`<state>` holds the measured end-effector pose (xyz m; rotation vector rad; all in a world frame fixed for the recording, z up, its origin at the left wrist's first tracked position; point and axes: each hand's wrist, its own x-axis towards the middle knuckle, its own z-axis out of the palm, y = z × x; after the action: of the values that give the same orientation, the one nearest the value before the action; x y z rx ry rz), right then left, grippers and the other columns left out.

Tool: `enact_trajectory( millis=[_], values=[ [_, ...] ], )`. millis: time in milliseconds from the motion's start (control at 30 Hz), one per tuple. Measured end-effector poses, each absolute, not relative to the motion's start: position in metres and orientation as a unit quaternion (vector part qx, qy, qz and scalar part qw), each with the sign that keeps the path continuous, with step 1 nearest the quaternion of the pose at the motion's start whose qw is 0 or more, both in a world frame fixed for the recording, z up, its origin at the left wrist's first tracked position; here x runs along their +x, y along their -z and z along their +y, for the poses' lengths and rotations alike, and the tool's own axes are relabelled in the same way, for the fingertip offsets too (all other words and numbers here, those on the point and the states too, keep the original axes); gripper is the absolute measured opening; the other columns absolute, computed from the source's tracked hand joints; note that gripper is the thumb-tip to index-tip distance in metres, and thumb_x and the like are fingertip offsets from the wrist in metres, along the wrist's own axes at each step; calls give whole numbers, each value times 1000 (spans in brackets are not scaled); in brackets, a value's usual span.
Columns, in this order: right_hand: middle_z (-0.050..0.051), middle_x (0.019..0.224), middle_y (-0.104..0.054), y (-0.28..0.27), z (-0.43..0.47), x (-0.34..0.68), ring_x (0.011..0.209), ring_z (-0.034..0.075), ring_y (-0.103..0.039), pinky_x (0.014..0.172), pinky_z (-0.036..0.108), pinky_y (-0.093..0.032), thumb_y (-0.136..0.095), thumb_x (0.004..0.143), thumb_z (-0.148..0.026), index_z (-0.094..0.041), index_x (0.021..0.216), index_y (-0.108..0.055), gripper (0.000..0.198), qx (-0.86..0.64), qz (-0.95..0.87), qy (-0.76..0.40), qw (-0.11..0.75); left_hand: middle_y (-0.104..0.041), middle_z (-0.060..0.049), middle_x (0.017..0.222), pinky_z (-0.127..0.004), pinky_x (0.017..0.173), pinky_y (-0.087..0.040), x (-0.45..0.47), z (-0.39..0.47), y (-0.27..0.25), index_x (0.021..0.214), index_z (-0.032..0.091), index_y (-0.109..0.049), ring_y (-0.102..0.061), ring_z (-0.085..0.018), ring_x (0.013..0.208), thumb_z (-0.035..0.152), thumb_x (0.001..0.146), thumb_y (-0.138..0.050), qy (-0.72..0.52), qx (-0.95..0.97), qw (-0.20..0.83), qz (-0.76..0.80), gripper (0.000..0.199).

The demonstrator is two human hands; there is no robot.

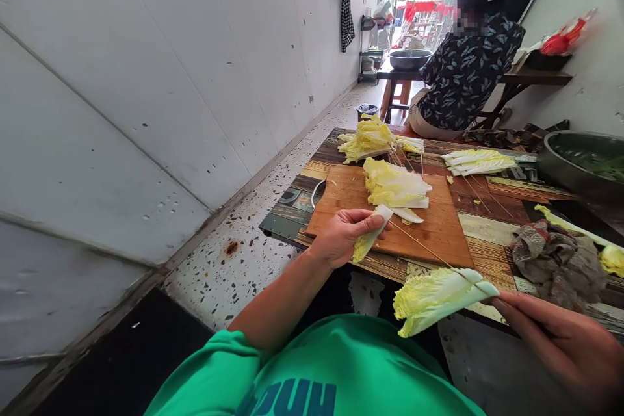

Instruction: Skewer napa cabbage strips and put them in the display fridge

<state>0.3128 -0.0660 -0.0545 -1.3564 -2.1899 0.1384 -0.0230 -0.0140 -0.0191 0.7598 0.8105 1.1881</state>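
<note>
My left hand [344, 237] pinches a small napa cabbage leaf [364, 246] between thumb and fingers, just above the board's near edge. A thin wooden skewer [422, 244] runs from that hand down to the right; whether it pierces the left leaf I cannot tell. At its lower end it passes through the white stem part of some cabbage leaves [433, 299]. My right hand [560, 338] grips the stem end of these leaves, at the table's near edge. On the wooden cutting board [336, 198] lies a stack of cut cabbage leaves [394, 185].
Skewered cabbage [368, 140] is heaped behind the board, with more skewered leaves [480, 161] to its right. A crumpled grey cloth [558, 263] and a large metal bowl [560, 166] of greens stand right. Beyond the table sits a person [470, 78] near a basin [410, 60].
</note>
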Motion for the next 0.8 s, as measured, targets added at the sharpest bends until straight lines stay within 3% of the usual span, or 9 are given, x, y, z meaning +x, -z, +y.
enact_trajectory(
  millis=[367, 533, 800],
  values=[
    [4, 92, -79, 37, -63, 287, 77, 22, -77, 72, 22, -63, -58, 88, -48, -24, 89, -81, 34, -497, -795, -153, 312, -73, -7, 73, -25, 63, -44, -13, -19, 20, 70, 13, -78, -60, -11, 61, 46, 53, -93, -523, 369, 677, 363, 40],
    [6, 88, -80, 21, -59, 269, 69, 22, -75, 63, 24, -62, -57, 88, -53, -22, 85, -80, 39, -506, -782, -174, 320, -74, -8, 74, -25, 63, -45, -8, -19, 18, 71, 14, -79, -60, -11, 60, 47, 54, -92, -545, 388, 644, 370, 40],
    [1, 79, -78, 14, -51, 254, 70, 20, -74, 55, 24, -56, -54, 87, -49, -25, 85, -79, 35, -522, -764, -230, 302, -73, -6, 71, -24, 65, -44, -4, -23, 19, 76, 15, -80, -59, -11, 64, 43, 60, -91, -535, 407, 632, 386, 34]
  ],
)
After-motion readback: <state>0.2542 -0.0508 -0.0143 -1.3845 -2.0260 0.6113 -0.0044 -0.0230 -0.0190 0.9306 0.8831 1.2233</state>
